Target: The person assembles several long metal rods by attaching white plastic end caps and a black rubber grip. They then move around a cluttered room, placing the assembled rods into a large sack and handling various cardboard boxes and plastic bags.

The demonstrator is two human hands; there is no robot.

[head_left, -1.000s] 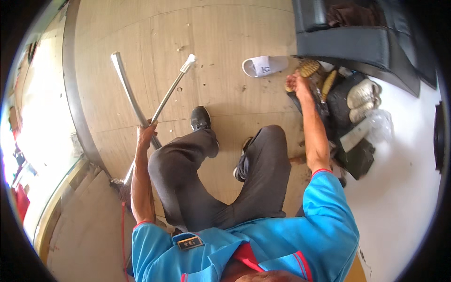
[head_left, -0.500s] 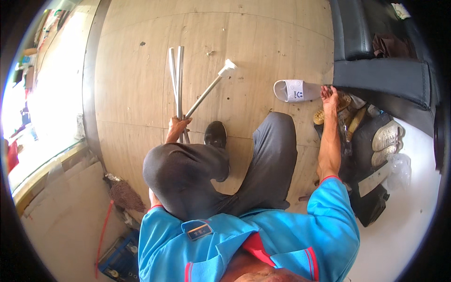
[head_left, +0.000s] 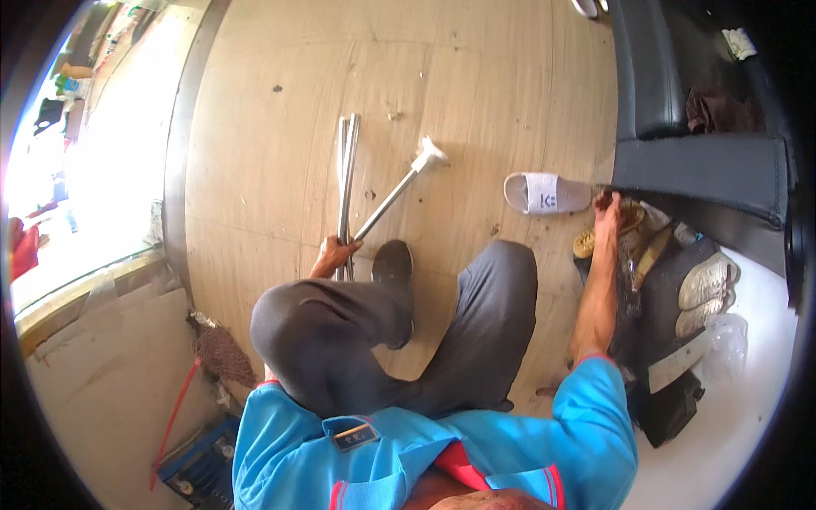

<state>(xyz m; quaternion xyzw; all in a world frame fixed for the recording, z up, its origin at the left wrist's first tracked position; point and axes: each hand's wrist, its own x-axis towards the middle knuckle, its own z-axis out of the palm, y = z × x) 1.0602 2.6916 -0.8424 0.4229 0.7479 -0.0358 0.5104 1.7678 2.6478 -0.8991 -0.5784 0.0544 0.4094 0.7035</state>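
Note:
My left hand grips a metal frame of long silver tubes that lies on the wooden floor; one tube angles off to the right and ends in a white foot. My right hand reaches far to the right and touches a pile of shoes beside a black sofa; whether its fingers hold anything is hidden. My knees in grey trousers fill the middle, with a black shoe just right of my left hand.
A white slipper lies on the floor left of my right hand. White sneakers and a clear plastic bag sit on a dark rack at right. A broom with a red handle and a blue crate stand lower left.
The view has swung so the tubes now point straight away from me. My left hand keeps its hold on them. My right hand has stayed at the shoe pile.

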